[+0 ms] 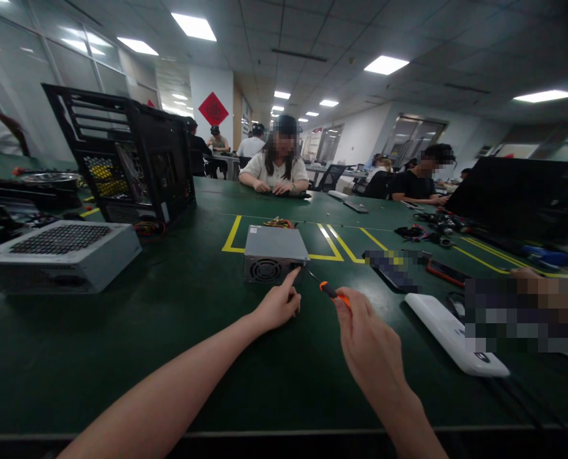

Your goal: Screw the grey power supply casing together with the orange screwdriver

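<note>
A grey computer power supply [276, 244] sits on the green table in front of me, its fan grille facing my way and a bundle of coloured wires behind it. My left hand [278, 307] reaches to its near right corner. The index finger is stretched out against the casing, apart from the other fingers, which are curled. Gripped in my right hand [370, 338] is a screwdriver [329, 290] with an orange and black handle. Its thin shaft points up and left to the same corner, close to my left fingertip; whether the tip touches a screw is too small to tell.
At left stand a second power supply [61, 255] and an open black computer case [121, 153]. To the right lie a white power bank [456, 335], phones and cables, with a dark monitor [527, 204] behind. Across the table sits a person [278, 166].
</note>
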